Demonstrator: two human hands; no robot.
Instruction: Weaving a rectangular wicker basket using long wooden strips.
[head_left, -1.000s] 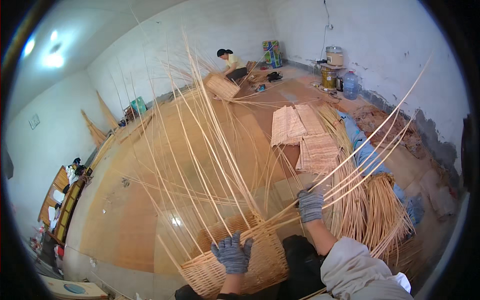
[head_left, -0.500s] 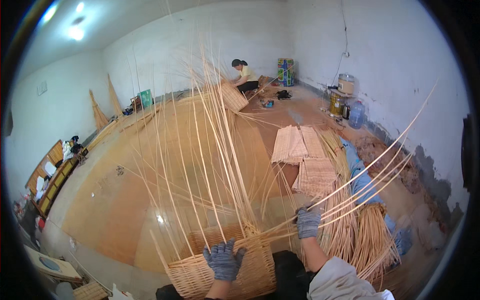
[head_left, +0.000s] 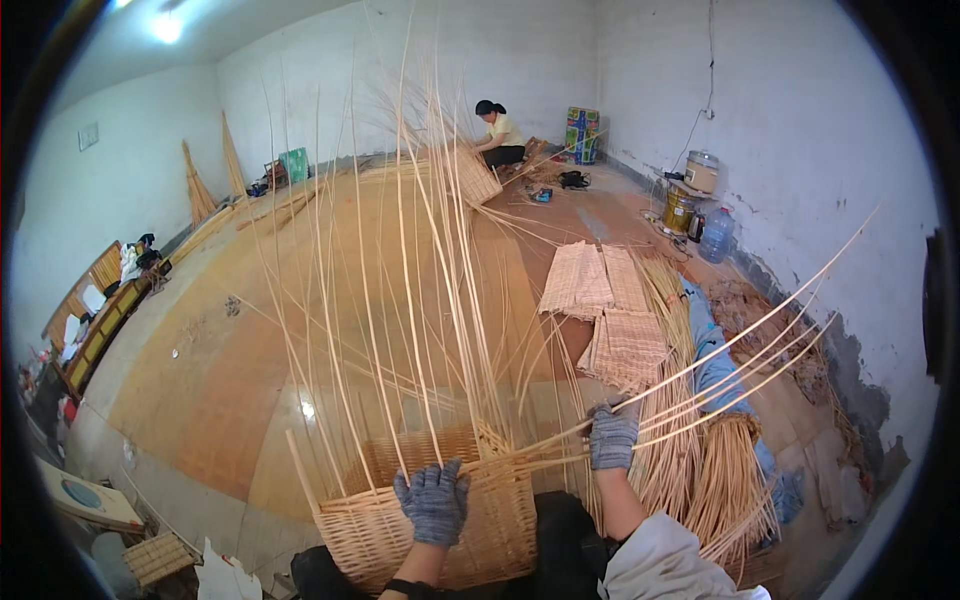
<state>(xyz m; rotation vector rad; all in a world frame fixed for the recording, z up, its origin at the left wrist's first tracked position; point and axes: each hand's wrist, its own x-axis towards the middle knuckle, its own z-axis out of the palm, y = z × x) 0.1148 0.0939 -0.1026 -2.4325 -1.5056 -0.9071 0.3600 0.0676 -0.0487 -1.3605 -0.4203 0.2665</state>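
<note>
A half-woven wicker basket (head_left: 440, 520) sits on my lap, with many long pale upright stakes (head_left: 400, 280) fanning up from its rim. My left hand (head_left: 432, 500), in a grey knit glove, presses flat on the basket's top edge. My right hand (head_left: 612, 436), also gloved, is closed around a bunch of long willow strands (head_left: 740, 345) that sweep away to the upper right. The strands run from the basket rim through that fist.
Bundles of cut willow rods (head_left: 705, 470) lie on the floor to my right beside woven mats (head_left: 605, 300). Another person (head_left: 498, 135) sits weaving at the far wall. A pot and water jug (head_left: 700, 215) stand by the right wall; a wooden bench (head_left: 95, 310) is at left.
My view has tilted down and nearer the basket. The right hand has pulled the strands a little further right; the left hand stays on the rim.
</note>
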